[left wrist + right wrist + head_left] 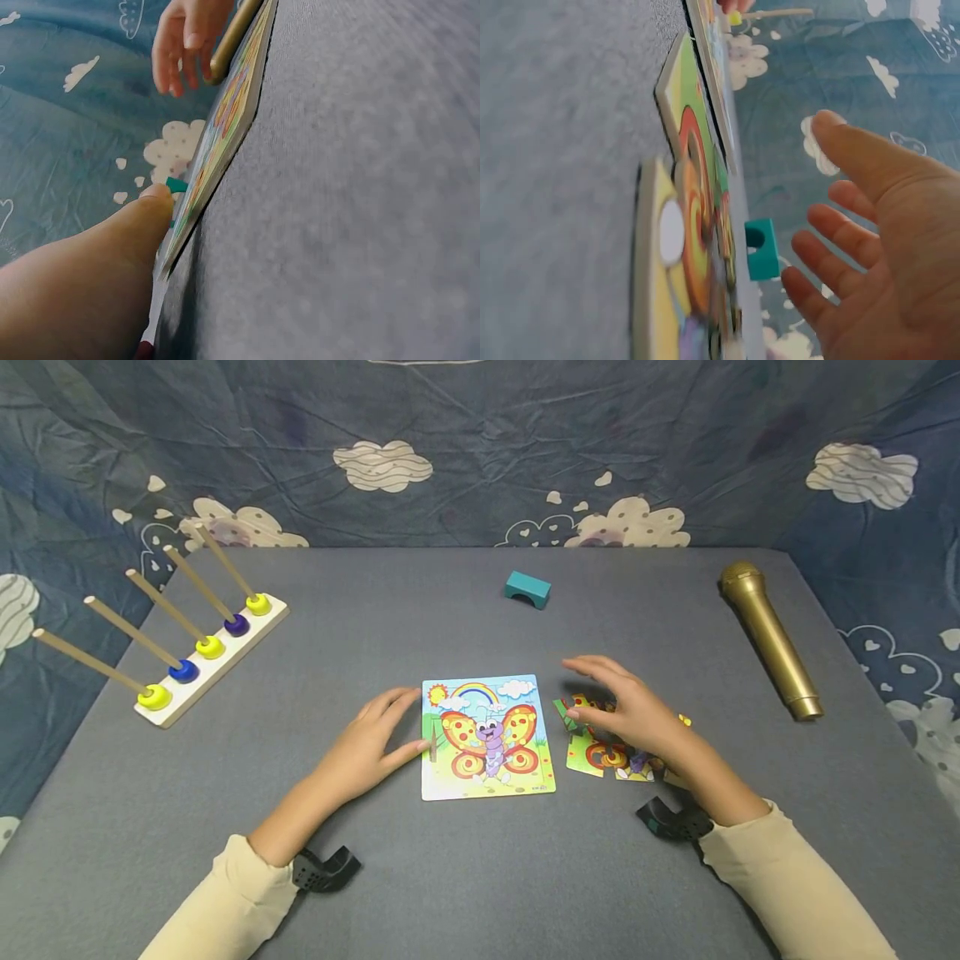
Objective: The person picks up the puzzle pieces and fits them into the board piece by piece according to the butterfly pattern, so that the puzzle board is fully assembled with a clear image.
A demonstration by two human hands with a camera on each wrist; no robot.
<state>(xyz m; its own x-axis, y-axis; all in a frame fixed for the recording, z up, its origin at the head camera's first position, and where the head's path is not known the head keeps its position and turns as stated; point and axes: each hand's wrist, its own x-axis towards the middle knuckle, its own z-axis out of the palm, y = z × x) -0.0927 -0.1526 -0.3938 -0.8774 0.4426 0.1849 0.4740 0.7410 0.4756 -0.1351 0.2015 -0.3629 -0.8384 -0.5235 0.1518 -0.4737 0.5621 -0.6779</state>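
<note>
A square butterfly puzzle board (489,737) lies flat at the middle of the table. My left hand (365,746) rests at its left edge, thumb touching the border and fingers loosely extended. In the left wrist view the thumb (135,225) lies along the board's rim (225,161). To the right of the board lies a cluster of loose puzzle pieces (587,754), partly hidden under my right hand (633,710). That hand hovers above them with fingers spread and nothing held. The right wrist view shows the hand (885,232) apart from the pieces (694,142).
A bead-stacking rack (217,664) with slanted wooden pegs stands at the left. Toward the back sits a teal arch block (528,589). A gold microphone (772,642) lies at the right. Behind the table hangs a cloud-patterned cloth (465,460).
</note>
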